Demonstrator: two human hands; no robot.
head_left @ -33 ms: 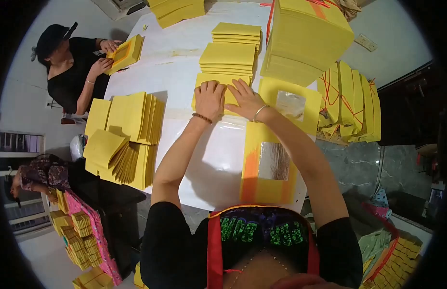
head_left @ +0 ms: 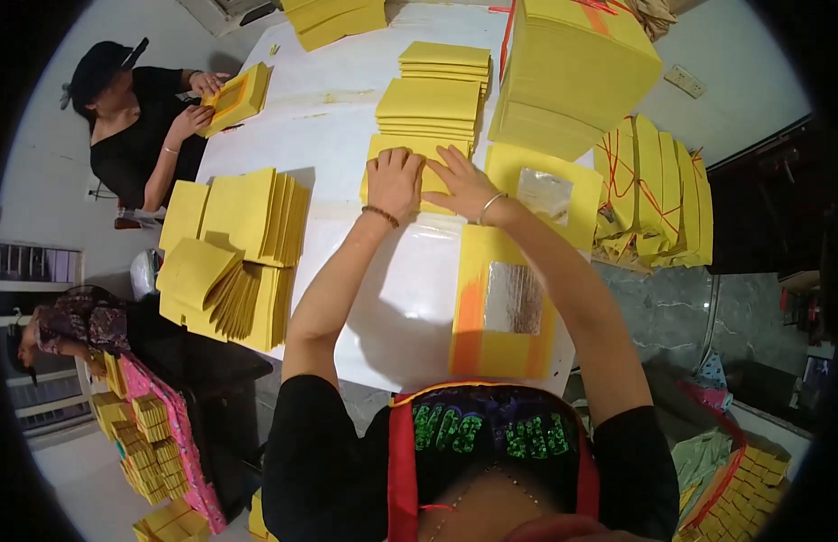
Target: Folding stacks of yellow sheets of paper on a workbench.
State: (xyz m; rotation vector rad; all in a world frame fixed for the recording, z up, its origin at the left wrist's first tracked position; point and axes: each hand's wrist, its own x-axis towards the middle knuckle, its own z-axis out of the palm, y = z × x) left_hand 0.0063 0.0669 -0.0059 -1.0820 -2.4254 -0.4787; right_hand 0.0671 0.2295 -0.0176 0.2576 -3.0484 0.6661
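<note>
Both of my hands lie palm down on a folded sheet of yellow paper (head_left: 432, 152), nearest me in a row of folded stacks. My left hand (head_left: 395, 183) rests on its left part, knuckles raised and fingers bent down against it. Spread fingers of my right hand (head_left: 464, 186) press on its right part, thumb toward the left hand. Neither hand grips anything that I can see. Just beyond are a folded yellow paper stack (head_left: 426, 101) and a smaller one (head_left: 444, 60). Beside my right forearm lies a yellow sheet with a silver foil square and orange bands (head_left: 469, 348).
A tall block of yellow paper (head_left: 572, 81) stands at the far right of the white table (head_left: 329, 144). Fanned yellow bundles (head_left: 243, 217) occupy its left edge. A co-worker (head_left: 135, 126) handles a yellow stack at the far left; another person (head_left: 80, 325) is at the lower left.
</note>
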